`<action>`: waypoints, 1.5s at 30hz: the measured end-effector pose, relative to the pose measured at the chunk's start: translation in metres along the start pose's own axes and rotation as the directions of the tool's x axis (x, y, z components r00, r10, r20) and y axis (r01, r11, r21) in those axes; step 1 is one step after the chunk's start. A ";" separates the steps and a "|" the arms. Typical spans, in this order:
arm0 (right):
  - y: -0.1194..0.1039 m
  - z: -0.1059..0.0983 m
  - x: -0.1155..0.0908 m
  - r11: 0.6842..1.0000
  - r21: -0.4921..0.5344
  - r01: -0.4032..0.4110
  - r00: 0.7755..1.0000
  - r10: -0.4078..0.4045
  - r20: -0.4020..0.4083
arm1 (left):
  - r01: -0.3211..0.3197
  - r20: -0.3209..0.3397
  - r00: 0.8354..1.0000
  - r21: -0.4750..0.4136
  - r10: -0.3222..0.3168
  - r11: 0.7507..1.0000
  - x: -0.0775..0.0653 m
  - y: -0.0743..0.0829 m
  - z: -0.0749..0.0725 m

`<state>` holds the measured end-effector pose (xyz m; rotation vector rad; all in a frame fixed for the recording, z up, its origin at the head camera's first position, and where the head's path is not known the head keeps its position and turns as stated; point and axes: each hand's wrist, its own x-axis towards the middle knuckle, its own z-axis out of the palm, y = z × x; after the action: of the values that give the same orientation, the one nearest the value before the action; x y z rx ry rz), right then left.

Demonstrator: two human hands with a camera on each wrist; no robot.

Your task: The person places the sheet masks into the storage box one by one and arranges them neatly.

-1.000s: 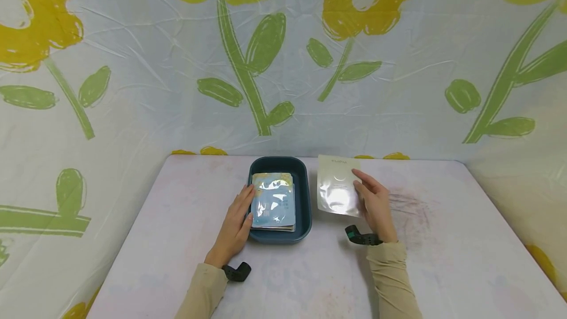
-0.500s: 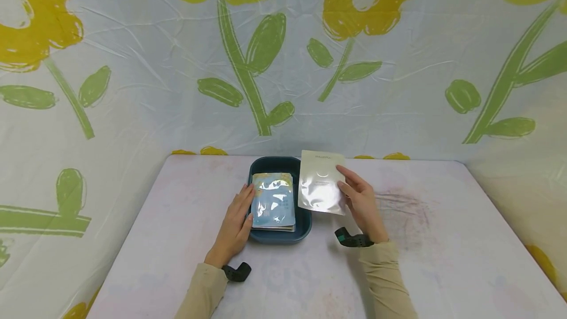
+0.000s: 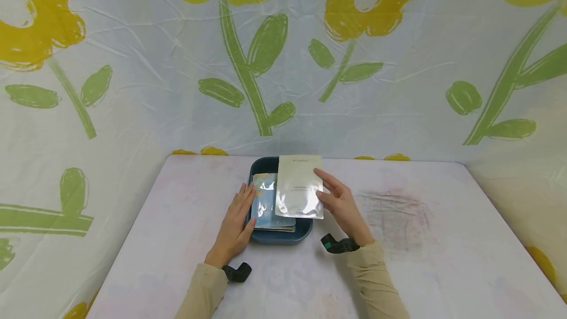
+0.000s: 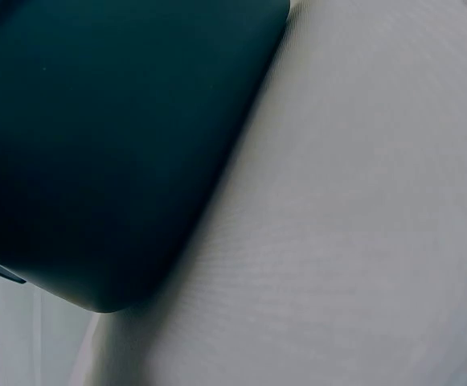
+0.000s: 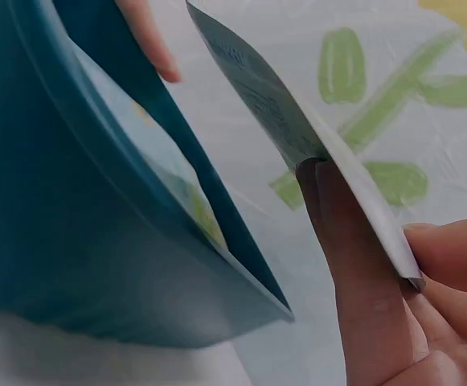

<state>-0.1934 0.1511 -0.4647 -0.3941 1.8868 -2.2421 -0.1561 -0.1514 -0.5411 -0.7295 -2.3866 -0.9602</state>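
Observation:
My right hand [image 3: 341, 206] pinches a pale, shiny foil face mask packet [image 3: 299, 186] along its right edge. In the right wrist view the thumb [image 5: 450, 253] is on one side of that packet [image 5: 354, 173] and fingers are behind it. The packet hangs above a dark blue plastic bin [image 3: 305, 229], overlapping its right part in the head view. Blue face mask packets [image 3: 266, 206] lie stacked inside the bin. My left hand [image 3: 232, 225] rests with extended fingers along the bin's left rim. The left wrist view is mostly filled by the bin's outer wall [image 4: 120, 145].
The bin stands on a pale table [image 3: 177, 255], near its far edge. Behind the table hangs a white cloth [image 3: 398, 112] printed with yellow flowers and green leaves. A dark smudge [image 3: 394, 210] marks the table to the right. Each wrist wears a black camera band [image 3: 338, 244].
My right hand has carried the pale packet leftward, from beside the bin to over its right part, partly covering the blue packets. The left hand has stayed in place on the rim.

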 end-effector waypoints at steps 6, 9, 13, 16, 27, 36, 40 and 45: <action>0.004 0.015 0.004 0.996 -0.083 -0.046 0.998 0.050 0.049 | 0.008 0.014 1.000 -0.005 -0.008 1.000 -0.001 -0.001 0.001; 0.003 0.023 0.007 0.987 -0.142 -0.072 0.995 0.081 0.063 | 0.012 0.012 1.000 -0.007 -0.012 1.000 -0.001 -0.001 0.001; 0.000 0.033 0.011 0.975 -0.205 -0.086 0.991 0.104 0.079 | 0.011 0.011 1.000 -0.015 -0.011 1.000 -0.001 -0.002 0.001; -0.002 0.039 0.015 0.968 -0.230 -0.097 0.987 0.124 0.105 | 0.006 0.007 1.000 -0.022 -0.006 1.000 -0.002 -0.002 0.002; -0.014 0.051 0.020 0.900 -0.391 -0.192 0.957 0.260 0.129 | -0.002 -0.002 1.000 -0.013 0.002 1.000 -0.002 -0.002 0.002; -0.028 0.060 0.021 0.861 -0.419 -0.287 0.929 0.357 0.096 | 0.027 0.023 0.999 0.003 -0.027 1.000 0.000 -0.002 0.000; -0.031 0.063 0.022 0.829 -0.467 -0.309 0.922 0.381 0.067 | 0.026 0.024 0.999 -0.020 -0.026 0.999 0.000 -0.002 0.000; -0.038 0.066 0.026 0.808 -0.519 -0.278 0.927 0.368 0.076 | 0.012 0.012 1.000 -0.024 -0.011 1.000 -0.001 -0.002 0.001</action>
<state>-0.1959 0.0876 -0.4150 -0.2923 2.2244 -1.4348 -0.1566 -0.1523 -0.5429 -0.7331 -2.3958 -0.9933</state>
